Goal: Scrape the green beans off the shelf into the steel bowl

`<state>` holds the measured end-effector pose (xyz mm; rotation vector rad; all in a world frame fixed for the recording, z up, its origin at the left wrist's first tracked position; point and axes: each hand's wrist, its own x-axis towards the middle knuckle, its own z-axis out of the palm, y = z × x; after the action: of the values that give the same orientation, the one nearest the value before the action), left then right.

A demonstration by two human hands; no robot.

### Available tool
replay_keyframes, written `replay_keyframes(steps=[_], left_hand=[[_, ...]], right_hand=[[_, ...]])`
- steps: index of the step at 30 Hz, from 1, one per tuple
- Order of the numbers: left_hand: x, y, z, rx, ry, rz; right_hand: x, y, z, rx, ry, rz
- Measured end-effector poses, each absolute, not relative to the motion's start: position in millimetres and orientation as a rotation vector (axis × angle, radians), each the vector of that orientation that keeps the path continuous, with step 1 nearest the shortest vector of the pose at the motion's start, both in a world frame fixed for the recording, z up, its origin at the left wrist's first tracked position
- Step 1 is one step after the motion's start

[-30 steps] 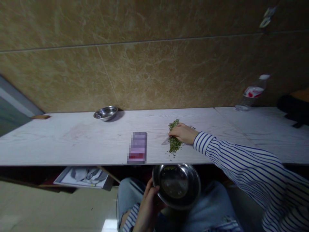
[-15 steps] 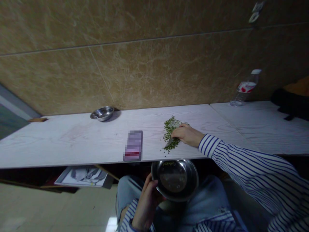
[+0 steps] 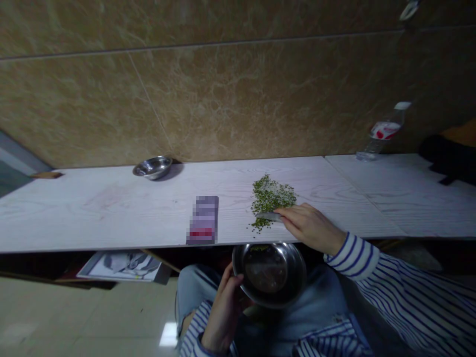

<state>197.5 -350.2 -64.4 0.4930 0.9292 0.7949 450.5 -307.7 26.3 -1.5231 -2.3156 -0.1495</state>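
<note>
My left hand [image 3: 226, 305] grips the rim of a shiny metal bowl [image 3: 297, 285]. The bowl is tilted just below the table's front edge, over my lap, with some green grains at its far inner side. On the white table lies a spread of small green grains [image 3: 273, 196], like mung beans. My right hand [image 3: 310, 225] pinches a thin, greyish blade-like piece [image 3: 267, 216] at the near part of the spread. Whether it is a spoon or a scraper, I cannot tell.
A blurred-out phone-like slab [image 3: 204, 218] lies left of the grains. A smaller metal bowl [image 3: 153, 168] stands by the wall. Far right are a plastic bottle [image 3: 383, 131] and a dark bundle [image 3: 446, 156]. Below the table, an open drawer [image 3: 124, 265] juts out.
My right hand has moved right and toward me, uncovering more of the grains and the grey piece. My left hand still holds the bowl in place. The view has shifted slightly.
</note>
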Motion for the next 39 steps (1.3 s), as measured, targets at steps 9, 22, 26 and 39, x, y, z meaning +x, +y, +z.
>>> replay_keyframes(steps=[9, 22, 26, 39], left_hand=[[195, -352, -69, 0.477, 0.906, 0.788], [195, -352, -62, 0.475, 0.925, 0.765], [194, -351, -57, 0.474, 0.941, 0.766], [195, -351, -56, 0.469, 0.920, 0.752]], right_hand=[[419, -315, 23, -1.494, -2.456, -0.352], [421, -322, 21, -1.493, -2.447, -0.362], [418, -325, 18, -1.466, -2.480, -0.358], [419, -328, 16, -1.460, -2.470, -0.378]])
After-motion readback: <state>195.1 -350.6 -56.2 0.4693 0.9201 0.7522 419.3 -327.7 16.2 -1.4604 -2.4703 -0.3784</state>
